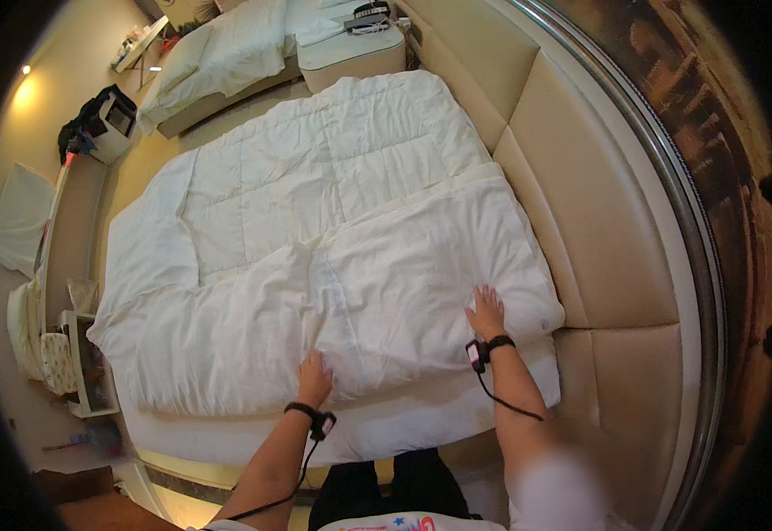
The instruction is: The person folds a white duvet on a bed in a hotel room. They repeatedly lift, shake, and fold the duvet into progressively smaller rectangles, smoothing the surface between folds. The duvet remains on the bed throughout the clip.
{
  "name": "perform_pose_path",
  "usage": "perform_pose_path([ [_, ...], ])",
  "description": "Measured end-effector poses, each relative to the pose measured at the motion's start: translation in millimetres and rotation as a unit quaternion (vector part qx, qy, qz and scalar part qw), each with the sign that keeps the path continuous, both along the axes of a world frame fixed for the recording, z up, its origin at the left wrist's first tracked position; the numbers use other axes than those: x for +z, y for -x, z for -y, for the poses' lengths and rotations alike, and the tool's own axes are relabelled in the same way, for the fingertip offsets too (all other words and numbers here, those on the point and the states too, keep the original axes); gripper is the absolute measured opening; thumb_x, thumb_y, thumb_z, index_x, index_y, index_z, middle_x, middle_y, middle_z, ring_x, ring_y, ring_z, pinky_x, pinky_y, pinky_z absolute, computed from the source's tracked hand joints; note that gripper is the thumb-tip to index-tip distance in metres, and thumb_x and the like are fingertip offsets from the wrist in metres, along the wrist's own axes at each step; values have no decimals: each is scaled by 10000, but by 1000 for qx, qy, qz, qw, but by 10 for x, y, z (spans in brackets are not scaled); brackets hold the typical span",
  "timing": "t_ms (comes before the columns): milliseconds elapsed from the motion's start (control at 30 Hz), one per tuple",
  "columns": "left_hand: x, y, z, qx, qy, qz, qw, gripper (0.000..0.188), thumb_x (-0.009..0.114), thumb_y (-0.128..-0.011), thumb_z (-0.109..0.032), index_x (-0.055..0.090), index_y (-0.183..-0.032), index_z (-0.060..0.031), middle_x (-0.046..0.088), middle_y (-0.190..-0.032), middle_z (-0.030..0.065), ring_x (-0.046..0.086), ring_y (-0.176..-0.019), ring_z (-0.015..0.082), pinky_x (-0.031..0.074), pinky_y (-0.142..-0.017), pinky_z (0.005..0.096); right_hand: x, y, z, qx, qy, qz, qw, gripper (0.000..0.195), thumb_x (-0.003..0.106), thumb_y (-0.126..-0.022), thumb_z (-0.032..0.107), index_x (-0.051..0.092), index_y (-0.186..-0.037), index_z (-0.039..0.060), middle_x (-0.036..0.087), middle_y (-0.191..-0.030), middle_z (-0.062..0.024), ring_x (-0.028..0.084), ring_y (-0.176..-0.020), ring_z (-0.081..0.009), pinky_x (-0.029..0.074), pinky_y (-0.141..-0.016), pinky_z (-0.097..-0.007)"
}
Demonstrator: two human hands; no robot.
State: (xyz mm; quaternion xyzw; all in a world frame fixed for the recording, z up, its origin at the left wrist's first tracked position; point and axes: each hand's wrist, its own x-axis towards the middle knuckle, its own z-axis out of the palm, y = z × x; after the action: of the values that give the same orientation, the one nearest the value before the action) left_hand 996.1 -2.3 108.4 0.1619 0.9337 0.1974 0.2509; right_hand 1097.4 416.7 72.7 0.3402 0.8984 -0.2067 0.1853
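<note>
A white quilt [386,292] lies over the bed before me, its near part folded over along a line across the middle, with a quilted layer showing beyond. My left hand [315,379] is at the near part of the quilt, fingers curled on the cloth by a crease; whether it grips the cloth I cannot tell. My right hand [487,312] rests flat on the quilt near the headboard end, fingers spread. A strap with a small wired device sits on each wrist. The white sheet [425,415] shows along the near edge of the mattress.
A padded beige headboard [591,199] runs along the right. Beyond the bed stand a bedside table [352,56] with a telephone and a second bed [233,53] with white bedding. At the left are a long low cabinet [74,232] and an open shelf unit [87,365].
</note>
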Motion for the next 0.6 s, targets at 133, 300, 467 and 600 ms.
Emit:
perform_pose_path([
  [133, -58, -685, 458, -73, 106, -114, 985, 594, 610, -787, -143, 345, -1306, -27, 315, -1383, 205, 281, -1292, 363, 222, -1038, 520, -128, -271, 149, 30, -98, -83, 991, 647, 532, -860, 330, 247, -1421, 184, 182, -1485, -141, 141, -1373, -303, 143, -1084, -496],
  [300, -57, -962, 517, -72, 131, -85, 985, 623, 622, -782, -146, 337, -1324, -28, 301, -1386, 223, 266, -1294, 384, 236, -1039, 501, 91, 55, 487, 121, -118, -173, 970, 662, 607, -814, 301, 314, -1398, 197, 236, -1453, -176, 184, -1352, -323, 191, -1063, -513],
  [467, -105, -992, 527, -44, 45, -105, 992, 542, 615, -762, -145, 417, -1246, -7, 382, -1296, 289, 384, -1183, 429, 323, -971, 489, 181, 214, 1210, 182, -18, -191, 964, 711, 659, -772, 318, 331, -1387, 176, 300, -1409, -171, 264, -1304, -315, 251, -1028, -498],
  [600, -77, -915, 682, -50, 26, -142, 988, 374, 566, -787, -118, 491, -1122, 31, 441, -1209, 324, 417, -1116, 454, 344, -936, 503, -20, 276, 1189, 23, -101, -202, 974, 753, 671, -762, 336, 305, -1389, 138, 313, -1394, -177, 285, -1284, -329, 252, -1020, -488],
])
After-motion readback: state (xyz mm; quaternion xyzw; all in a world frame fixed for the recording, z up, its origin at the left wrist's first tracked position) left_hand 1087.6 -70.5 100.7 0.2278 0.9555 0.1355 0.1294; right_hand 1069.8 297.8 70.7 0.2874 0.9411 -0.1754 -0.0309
